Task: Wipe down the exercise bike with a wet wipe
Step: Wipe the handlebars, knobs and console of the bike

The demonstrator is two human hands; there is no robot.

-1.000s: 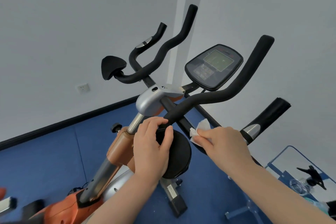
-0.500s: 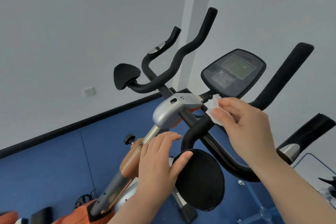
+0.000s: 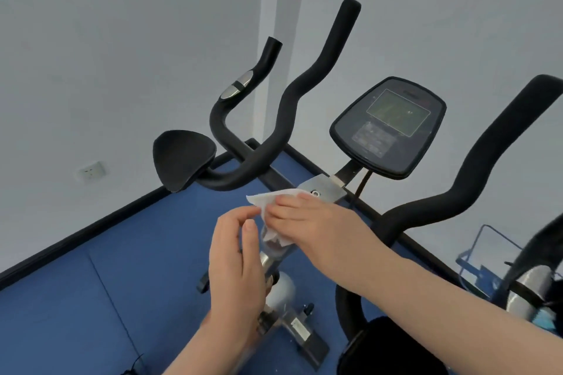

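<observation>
The exercise bike's black handlebars (image 3: pixel 307 82) curve up in front of me, with the dark console screen (image 3: pixel 390 128) to the right. My right hand (image 3: pixel 313 222) lies with straight fingers on a white wet wipe (image 3: pixel 268 198), pressing it onto the silver bracket (image 3: pixel 327 187) at the top of the handlebar stem. My left hand (image 3: pixel 236 259) hovers just left of the stem, fingers loosely curled, its fingertips close to the wipe's lower edge; whether it touches the wipe I cannot tell. The stem below is partly hidden by both hands.
A black elbow pad (image 3: pixel 182 158) sticks out on the left, another (image 3: pixel 393 350) at the bottom right. The bike's front foot (image 3: pixel 301 335) rests on blue floor. A blue frame (image 3: pixel 484 253) stands at the right. White walls meet in a corner behind.
My right hand carried the wipe from the bar near the console down onto the silver bracket. My left hand let go of the round pad and rose beside the stem. The view shifted forward.
</observation>
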